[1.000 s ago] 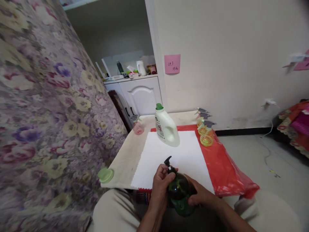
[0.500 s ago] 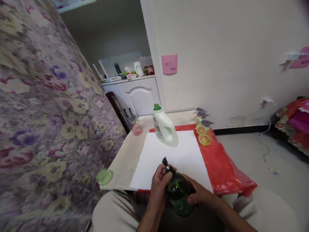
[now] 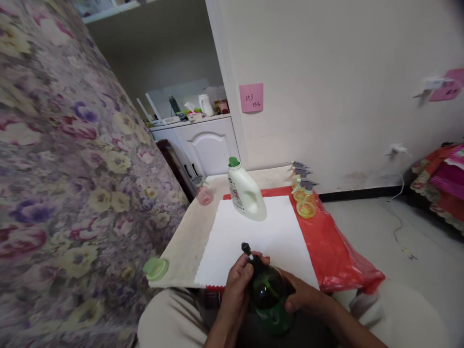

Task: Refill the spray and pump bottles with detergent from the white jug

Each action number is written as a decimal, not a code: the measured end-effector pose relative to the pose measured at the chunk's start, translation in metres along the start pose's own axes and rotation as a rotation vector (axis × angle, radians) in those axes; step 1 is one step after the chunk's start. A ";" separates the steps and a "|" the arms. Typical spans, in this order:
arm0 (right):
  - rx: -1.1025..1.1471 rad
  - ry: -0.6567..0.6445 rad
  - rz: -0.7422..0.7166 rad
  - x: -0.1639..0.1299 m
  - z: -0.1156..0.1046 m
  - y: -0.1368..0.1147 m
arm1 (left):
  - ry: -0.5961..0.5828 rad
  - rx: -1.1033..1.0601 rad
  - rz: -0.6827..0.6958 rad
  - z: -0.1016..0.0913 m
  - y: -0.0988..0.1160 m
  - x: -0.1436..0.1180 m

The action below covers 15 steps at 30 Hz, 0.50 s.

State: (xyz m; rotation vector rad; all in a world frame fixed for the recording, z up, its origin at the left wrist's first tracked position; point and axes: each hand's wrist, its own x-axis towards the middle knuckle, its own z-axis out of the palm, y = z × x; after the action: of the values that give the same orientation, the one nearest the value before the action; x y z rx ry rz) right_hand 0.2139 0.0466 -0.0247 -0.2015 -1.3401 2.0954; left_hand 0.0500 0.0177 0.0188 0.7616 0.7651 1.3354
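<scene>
A dark green pump bottle (image 3: 270,295) with a black pump head is held tilted over my lap, at the table's near edge. My left hand (image 3: 239,282) is closed around the collar just below the pump head. Around the bottle's right side wraps my right hand (image 3: 302,292), its thumb on the front. Beyond them a pale green detergent jug (image 3: 248,195) stands on a white sheet (image 3: 224,246); a green piece sits in its mouth. A light green cap (image 3: 155,268) rests at the table's left corner.
Several yellow spray bottles (image 3: 306,203) stand at the back right, beside red plastic sheeting (image 3: 333,251). A pink spray bottle (image 3: 204,192) is at the back left. A flowered curtain (image 3: 83,193) hangs close on the left, and a wall (image 3: 308,96) rises behind the table.
The pump bottle and both hands have shifted slightly down, toward my lap. My grip on it looks the same. The view has moved a little; the other things stay in place.
</scene>
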 end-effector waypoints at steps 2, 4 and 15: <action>-0.022 0.024 -0.007 0.001 -0.004 0.006 | 0.052 -0.014 0.015 -0.001 -0.005 0.003; -0.040 0.053 -0.017 0.001 -0.007 0.012 | 0.126 0.004 0.022 -0.002 -0.010 0.007; -0.011 0.049 0.006 0.001 0.000 0.005 | 0.055 -0.004 -0.005 -0.006 -0.003 0.002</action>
State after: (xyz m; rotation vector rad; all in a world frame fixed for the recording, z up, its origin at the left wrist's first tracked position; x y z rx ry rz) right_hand 0.2110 0.0459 -0.0283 -0.2599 -1.3240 2.0751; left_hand 0.0464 0.0199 0.0130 0.7221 0.8077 1.3580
